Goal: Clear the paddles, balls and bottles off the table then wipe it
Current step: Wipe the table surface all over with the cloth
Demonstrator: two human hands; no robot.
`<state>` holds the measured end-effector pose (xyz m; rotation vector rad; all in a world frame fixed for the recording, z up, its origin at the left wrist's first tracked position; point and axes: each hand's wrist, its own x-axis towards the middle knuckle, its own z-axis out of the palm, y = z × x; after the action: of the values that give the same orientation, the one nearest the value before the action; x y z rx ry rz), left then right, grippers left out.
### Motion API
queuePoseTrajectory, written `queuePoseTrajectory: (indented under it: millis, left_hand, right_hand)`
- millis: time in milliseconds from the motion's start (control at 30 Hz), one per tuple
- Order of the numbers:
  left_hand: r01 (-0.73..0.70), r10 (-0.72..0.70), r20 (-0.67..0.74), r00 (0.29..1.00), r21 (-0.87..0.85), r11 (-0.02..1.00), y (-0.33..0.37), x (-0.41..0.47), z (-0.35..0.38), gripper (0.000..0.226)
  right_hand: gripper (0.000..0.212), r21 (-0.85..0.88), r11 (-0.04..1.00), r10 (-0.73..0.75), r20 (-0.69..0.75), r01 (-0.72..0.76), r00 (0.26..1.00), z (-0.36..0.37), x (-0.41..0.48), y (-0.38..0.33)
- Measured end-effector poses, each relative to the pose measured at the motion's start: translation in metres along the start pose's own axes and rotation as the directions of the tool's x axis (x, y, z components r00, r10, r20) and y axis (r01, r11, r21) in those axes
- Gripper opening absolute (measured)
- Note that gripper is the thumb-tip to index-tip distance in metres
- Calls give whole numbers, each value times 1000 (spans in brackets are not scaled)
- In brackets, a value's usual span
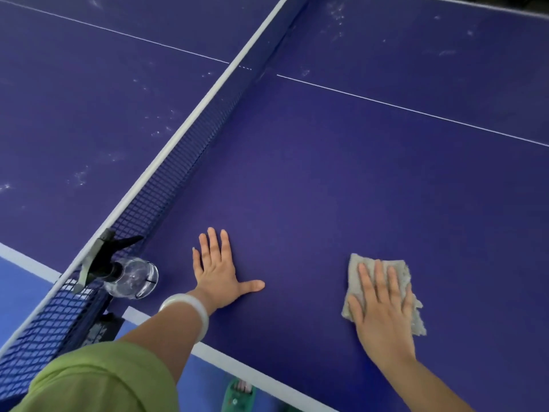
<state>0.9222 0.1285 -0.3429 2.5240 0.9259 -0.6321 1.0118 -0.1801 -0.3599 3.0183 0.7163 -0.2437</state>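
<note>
Green sleeve point(95, 379) at the bottom edge is my left arm, reaching across the near corner of the desk point(326, 188). At its end my left hand point(218, 272) lies flat on the blue surface, fingers straight and thumb out, holding nothing. My right hand point(383, 307) presses a grey cloth point(399, 267) down with flat, spread fingers, well apart from the left.

No paddles or balls show anywhere in view, so I judge the clearing done, or nearly. One clear spray bottle point(132, 278) stands by the net point(184, 162) post, just beside my left hand. It is probably my cleaner, and it will have to come off last.

Wiping is under way. The patch around my hands looks even and clean, while pale specks point(80, 175) dot the half beyond the net, and more lie past the white centre line point(416, 111). Most of the surface is left to do.
</note>
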Motion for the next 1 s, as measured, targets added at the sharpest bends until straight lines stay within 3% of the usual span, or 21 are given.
queuePoseTrajectory:
  millis: [67,133,200,300,433,533,633,700,733,800,900,1000]
  left_hand:
    - [-9,9,-6,1000,0,1000,-1,1,1,141]
    - [-18,18,-12,1000,-5,1000,-2,2,2,143]
    - [-21,21,-23,1000,2,1000,-3,4,4,146]
    - [-28,29,-60,998,14,1000,-4,6,7,147]
    - [-71,72,-85,994,11,997,-8,5,8,141]
    - [-178,190,-161,968,88,980,-11,-7,13,120]
    - [-379,428,-198,882,242,893,2,-41,35,101]
    - [-503,547,-129,827,262,824,23,-68,56,97]
    - [-549,585,-87,807,257,795,34,-79,66,96]
    - [-594,619,-18,785,261,761,52,-93,81,98]
    - [-580,603,17,798,292,760,60,-98,89,102]
    - [-570,587,46,809,307,762,58,-94,89,102]
  right_hand:
    - [63,87,948,303,36,-305,952,-2,-2,-8]
    - [61,138,899,412,51,-415,910,-3,-14,-46]
    - [63,155,935,322,5,-319,947,0,-35,-95]
    - [61,131,990,61,2,-60,998,10,-75,-141]
    - [59,108,994,-34,-13,35,999,23,-114,-110]
    - [60,94,968,237,-22,-234,971,22,-140,-58]
    - [60,189,783,599,25,-593,800,21,-152,-29]
    - [63,253,655,725,58,-712,687,19,-146,-41]
    - [64,271,636,740,54,-723,671,17,-142,-54]
    - [65,283,714,666,7,-640,746,17,-140,-81]
    - [59,221,886,426,-44,-407,904,26,-157,-85]
    - [59,182,919,369,-80,-350,926,36,-182,-39]
